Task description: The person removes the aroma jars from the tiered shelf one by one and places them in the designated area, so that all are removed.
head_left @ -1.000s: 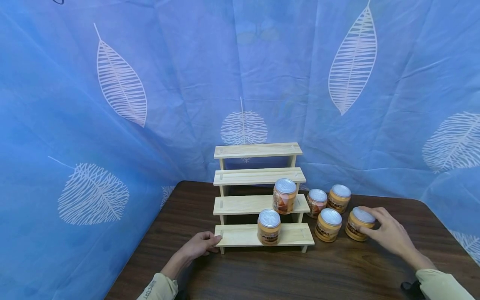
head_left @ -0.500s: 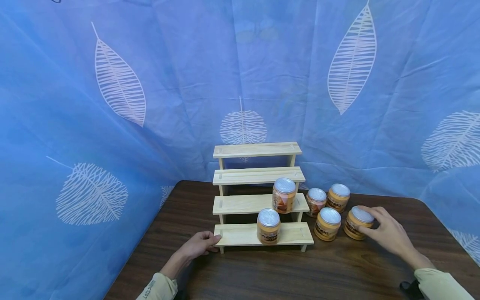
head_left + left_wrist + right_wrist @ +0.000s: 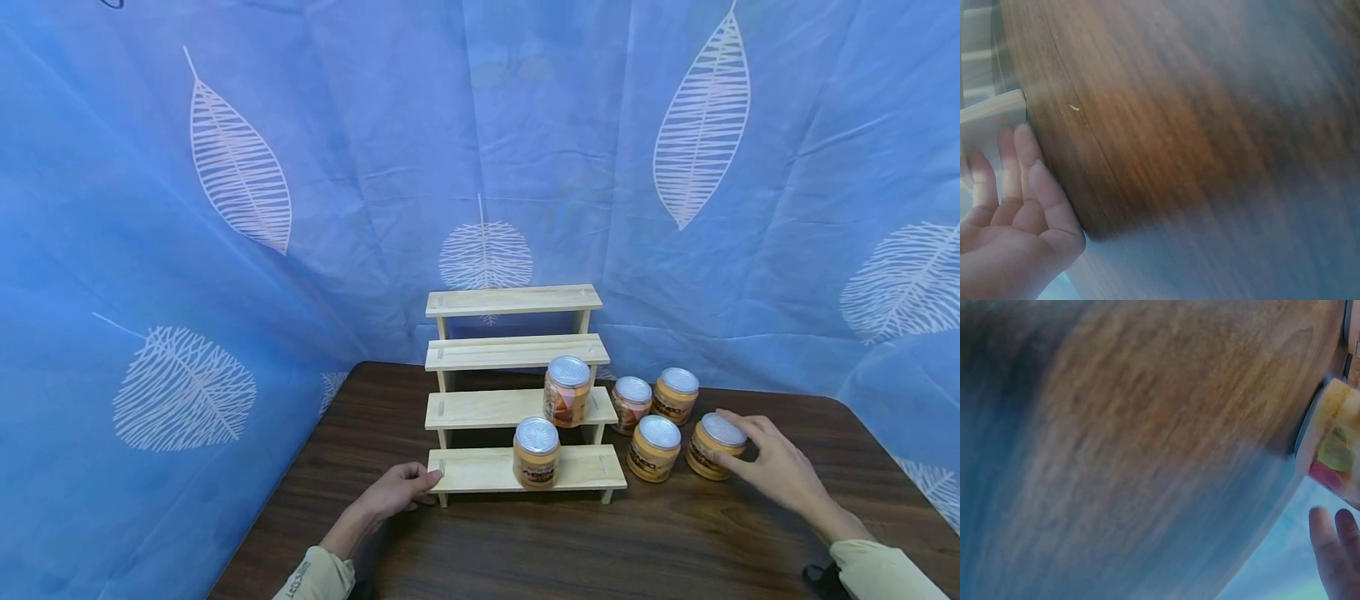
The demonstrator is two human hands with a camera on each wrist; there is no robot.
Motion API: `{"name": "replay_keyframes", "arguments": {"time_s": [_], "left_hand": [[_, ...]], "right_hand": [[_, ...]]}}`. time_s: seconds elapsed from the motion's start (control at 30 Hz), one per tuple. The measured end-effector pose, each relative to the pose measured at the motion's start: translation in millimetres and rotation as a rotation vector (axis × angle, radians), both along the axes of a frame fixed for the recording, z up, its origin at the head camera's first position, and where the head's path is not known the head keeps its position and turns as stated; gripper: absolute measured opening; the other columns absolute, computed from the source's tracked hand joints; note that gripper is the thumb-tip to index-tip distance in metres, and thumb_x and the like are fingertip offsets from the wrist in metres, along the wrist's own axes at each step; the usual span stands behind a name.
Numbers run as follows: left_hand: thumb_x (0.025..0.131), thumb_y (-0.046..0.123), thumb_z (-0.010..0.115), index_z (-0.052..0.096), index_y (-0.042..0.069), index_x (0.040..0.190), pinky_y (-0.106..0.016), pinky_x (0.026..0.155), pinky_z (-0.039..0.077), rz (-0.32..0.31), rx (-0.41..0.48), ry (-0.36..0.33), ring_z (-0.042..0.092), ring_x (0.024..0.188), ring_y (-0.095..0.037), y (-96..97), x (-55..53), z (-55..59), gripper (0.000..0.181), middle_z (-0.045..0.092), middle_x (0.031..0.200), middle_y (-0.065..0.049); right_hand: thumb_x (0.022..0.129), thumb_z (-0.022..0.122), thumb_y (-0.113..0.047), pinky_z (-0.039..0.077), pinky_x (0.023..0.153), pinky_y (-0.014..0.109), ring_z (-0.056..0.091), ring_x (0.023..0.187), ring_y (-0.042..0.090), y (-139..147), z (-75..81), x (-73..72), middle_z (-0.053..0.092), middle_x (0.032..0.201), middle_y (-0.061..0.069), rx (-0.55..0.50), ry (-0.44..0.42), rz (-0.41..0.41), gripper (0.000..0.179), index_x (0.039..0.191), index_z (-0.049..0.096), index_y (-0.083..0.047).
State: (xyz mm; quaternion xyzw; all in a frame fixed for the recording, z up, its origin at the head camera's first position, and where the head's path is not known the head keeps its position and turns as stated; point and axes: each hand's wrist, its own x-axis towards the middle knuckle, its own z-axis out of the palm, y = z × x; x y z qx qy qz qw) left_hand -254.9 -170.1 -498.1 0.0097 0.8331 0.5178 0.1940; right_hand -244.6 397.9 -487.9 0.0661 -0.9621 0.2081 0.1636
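A pale wooden four-step display stand (image 3: 480, 473) is in the head view's middle. My left hand (image 3: 397, 490) grips the left end of its lowest step, thumb on top; in the left wrist view the fingers (image 3: 1010, 150) reach under the board (image 3: 994, 115). On the right, my right hand (image 3: 776, 462) holds an orange jar (image 3: 708, 454) with a silver lid, thumb and forefinger at opposite sides of its top. The jar stands upright on the table. In the right wrist view, two fingertips show just off the jar's printed side (image 3: 1335, 440).
One jar (image 3: 536, 467) stands on the lowest step, and another jar (image 3: 566, 400) on the second. Three more jars (image 3: 654, 458) cluster on the dark wooden table (image 3: 525, 550) between the stand and my right hand. A blue leaf-print cloth (image 3: 570, 167) hangs behind.
Both hands keep their places on the stand and the jar. The head view has shifted very slightly; no jar has visibly moved.
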Motion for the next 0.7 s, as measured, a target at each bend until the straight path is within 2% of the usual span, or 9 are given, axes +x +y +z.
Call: {"name": "replay_keyframes", "arguments": {"time_s": [0.13,0.27,0.47,0.7], "left_hand": [[0.1,0.043,0.058,0.06,0.005,0.095,-0.037,0.079,0.049,-0.005,0.002,-0.001,0.07,0.094,-0.02,-0.3,0.3,0.1,0.039,0.072,0.102,-0.007],[0.1,0.043,0.059,0.06,0.005,0.094,-0.037,0.079,0.05,-0.003,0.004,-0.001,0.07,0.093,-0.019,-0.2,-0.2,-0.3,0.038,0.072,0.1,-0.006],[0.1,0.043,0.06,0.061,0.006,0.094,-0.033,0.076,0.048,-0.003,0.007,0.001,0.07,0.092,-0.018,-0.4,-0.7,-1.9,0.038,0.073,0.098,-0.005],[0.1,0.043,0.059,0.061,0.005,0.095,-0.037,0.079,0.05,-0.006,0.004,-0.001,0.071,0.093,-0.019,-0.3,-2.1,-2.2,0.038,0.073,0.1,-0.006]], "right_hand": [[0.086,0.078,-0.041,0.046,0.067,0.064,0.052,0.111,0.051,-1,10.2,-1.2,0.049,0.133,0.029,0.008,0.042,0.027,0.081,0.15,0.042,-0.008],[0.089,0.077,-0.034,0.036,0.083,0.07,0.043,0.122,0.055,-6,33.4,-6.2,0.047,0.14,0.03,0.007,0.109,0.096,0.074,0.149,0.043,-0.007],[0.091,0.074,-0.032,0.026,0.094,0.075,0.032,0.133,0.06,-21,72.4,-13.6,0.04,0.15,0.03,-0.022,0.066,0.193,0.07,0.15,0.043,-0.008],[0.09,0.075,-0.031,0.026,0.098,0.075,0.034,0.135,0.056,-43,108.8,-22.9,0.042,0.15,0.027,0.045,0.083,0.287,0.068,0.149,0.045,-0.012]]}}
